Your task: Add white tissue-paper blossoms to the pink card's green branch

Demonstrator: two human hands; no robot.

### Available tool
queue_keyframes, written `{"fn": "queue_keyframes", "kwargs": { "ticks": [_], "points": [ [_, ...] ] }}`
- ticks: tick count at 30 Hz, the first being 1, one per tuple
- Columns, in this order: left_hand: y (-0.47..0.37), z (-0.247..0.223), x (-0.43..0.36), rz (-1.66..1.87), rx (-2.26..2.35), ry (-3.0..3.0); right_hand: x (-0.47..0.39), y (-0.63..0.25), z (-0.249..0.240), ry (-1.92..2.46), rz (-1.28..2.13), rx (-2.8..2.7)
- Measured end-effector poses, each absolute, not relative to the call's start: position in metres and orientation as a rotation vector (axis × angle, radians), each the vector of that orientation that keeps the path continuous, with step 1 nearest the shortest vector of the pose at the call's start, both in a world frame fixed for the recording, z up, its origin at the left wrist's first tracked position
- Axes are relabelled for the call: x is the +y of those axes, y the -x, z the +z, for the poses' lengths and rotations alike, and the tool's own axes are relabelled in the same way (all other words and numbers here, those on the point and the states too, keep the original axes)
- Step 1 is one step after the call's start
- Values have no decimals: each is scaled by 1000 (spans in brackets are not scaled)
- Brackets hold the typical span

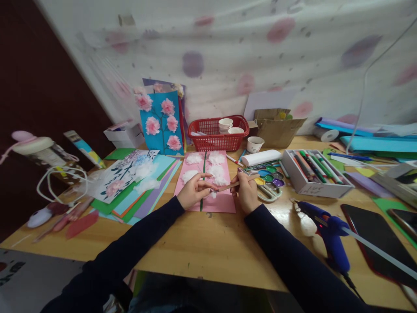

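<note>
Pink paper (224,204) lies on the wooden table, with a dark green strip (204,167) down it and white cotton tufts (215,158) on both sides. Over its lower part, a thin brown strip (224,187) spans between my hands. My left hand (194,190) pinches its left end between thumb and fingers. My right hand (246,191) grips it farther right, and its end sticks out past the fingers. A paint palette (267,176) and scissors (269,194) lie right beside my right hand.
Coloured papers (130,202) and a flower print (114,188) lie left. A blue flower card (159,115) stands behind, beside a red basket (215,141). A marker box (317,187), a blue glue gun (329,234) and a phone (378,239) occupy the right. A bottle (42,152) stands far left.
</note>
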State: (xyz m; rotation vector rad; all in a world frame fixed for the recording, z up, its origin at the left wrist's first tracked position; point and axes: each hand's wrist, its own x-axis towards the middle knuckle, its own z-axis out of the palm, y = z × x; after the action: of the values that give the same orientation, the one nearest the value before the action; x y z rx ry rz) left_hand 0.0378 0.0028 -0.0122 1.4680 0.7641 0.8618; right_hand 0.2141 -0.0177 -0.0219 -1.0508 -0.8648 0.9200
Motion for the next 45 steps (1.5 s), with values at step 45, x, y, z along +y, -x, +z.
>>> {"fn": "queue_keyframes", "kwargs": {
  "ticks": [45],
  "points": [
    [-78, -32, 38, 955, 958, -1962, -10, -229, -32, 1320, 290, -1384]
  ]
}}
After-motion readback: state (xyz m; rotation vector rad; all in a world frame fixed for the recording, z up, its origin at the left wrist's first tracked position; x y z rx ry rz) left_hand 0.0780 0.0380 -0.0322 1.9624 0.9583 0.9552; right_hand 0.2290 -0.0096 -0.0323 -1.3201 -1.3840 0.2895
